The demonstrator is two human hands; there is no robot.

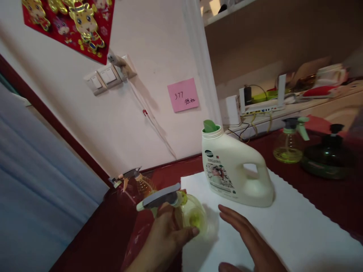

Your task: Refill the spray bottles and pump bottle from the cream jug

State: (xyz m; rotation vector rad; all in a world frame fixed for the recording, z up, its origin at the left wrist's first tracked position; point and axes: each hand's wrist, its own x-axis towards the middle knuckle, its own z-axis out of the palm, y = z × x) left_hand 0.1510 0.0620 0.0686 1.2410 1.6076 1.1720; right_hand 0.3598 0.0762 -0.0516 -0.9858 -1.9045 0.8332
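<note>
My left hand is wrapped round a clear yellow-green spray bottle with a grey trigger head, at the near left edge of a white cloth. Just right of the bottle, my right hand hovers over the cloth with its fingers stretched out flat and nothing in it. A cream detergent jug with a handle and an open neck with a green spout insert stands upright on the cloth behind both hands.
The cloth lies on a dark red table. An orange spray bottle stands at the left by the wall. A yellow spray bottle and a dark green one stand at the right. A shelf with a router runs behind.
</note>
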